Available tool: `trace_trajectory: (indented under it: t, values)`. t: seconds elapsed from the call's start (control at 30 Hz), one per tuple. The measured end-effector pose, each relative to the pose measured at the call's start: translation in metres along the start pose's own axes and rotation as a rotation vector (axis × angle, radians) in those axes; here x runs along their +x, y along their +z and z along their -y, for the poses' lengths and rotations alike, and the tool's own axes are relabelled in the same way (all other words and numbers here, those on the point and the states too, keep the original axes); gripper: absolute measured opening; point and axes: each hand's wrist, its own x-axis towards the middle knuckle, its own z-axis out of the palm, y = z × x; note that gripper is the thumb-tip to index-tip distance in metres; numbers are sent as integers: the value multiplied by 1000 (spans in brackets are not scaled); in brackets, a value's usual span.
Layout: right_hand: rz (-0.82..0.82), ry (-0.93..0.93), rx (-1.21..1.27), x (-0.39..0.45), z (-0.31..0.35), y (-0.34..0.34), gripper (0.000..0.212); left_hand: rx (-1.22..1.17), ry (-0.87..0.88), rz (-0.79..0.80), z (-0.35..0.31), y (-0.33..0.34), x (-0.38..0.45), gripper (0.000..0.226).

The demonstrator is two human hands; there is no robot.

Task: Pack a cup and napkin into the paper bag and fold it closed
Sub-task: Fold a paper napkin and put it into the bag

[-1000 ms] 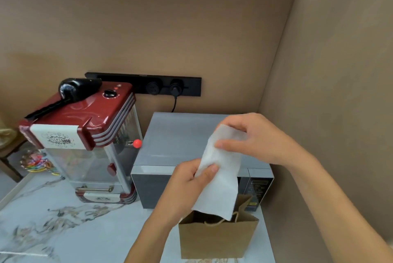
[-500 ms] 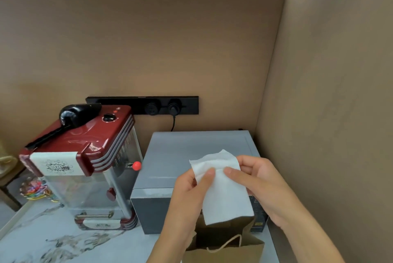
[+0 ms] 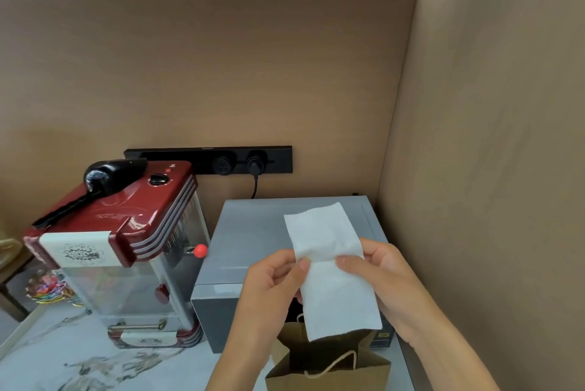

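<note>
A white napkin [image 3: 329,267] hangs upright, folded into a long strip. My left hand [image 3: 272,283] pinches its left edge at mid-height and my right hand [image 3: 383,283] pinches its right edge. The napkin's lower end hangs just above the open mouth of a brown paper bag [image 3: 329,371], which stands on the counter at the bottom edge with a twine handle showing. No cup is visible; the bag's inside is dark.
A grey microwave [image 3: 259,232] stands right behind the bag. A red popcorn machine [image 3: 123,242] stands to its left on the marble counter [image 3: 79,365]. Brown partition walls close the back and right side. A black socket strip [image 3: 221,159] is on the back wall.
The view tilted upward, so the bag slid to the bottom edge. My right hand came down from the napkin's top to its middle, and both hands lowered the napkin toward the bag.
</note>
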Motion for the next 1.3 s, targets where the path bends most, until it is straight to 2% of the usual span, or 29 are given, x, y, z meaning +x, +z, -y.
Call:
trace_trajectory:
  t: [0.07, 0.2, 0.47, 0.7, 0.87, 1.0, 1.3]
  values:
    - [-5, 16, 10, -1, 1, -2, 12, 30, 3, -6, -1, -4, 1, 17]
    - [-40, 23, -33, -2, 1, -2, 22, 31, 7, -34, -1, -10, 2, 17]
    - [-105, -45, -133, 0, -1, 1, 29, 10, 25, -60, -2, -14, 0, 19]
    - [-104, -158, -154, -3, 5, 3, 15, -25, 82, -68, -5, -17, 2, 15]
    - [-123, -205, -163, -2, 4, 2, 18, 24, 181, -19, -8, -20, 4, 17]
    - [-150, -185, -147, 1, 3, 1, 25, 39, 213, -35, -6, -24, 7, 26]
    - [-202, -96, -101, 6, 2, 7, 29, 45, 200, -48, 1, -19, 13, 29]
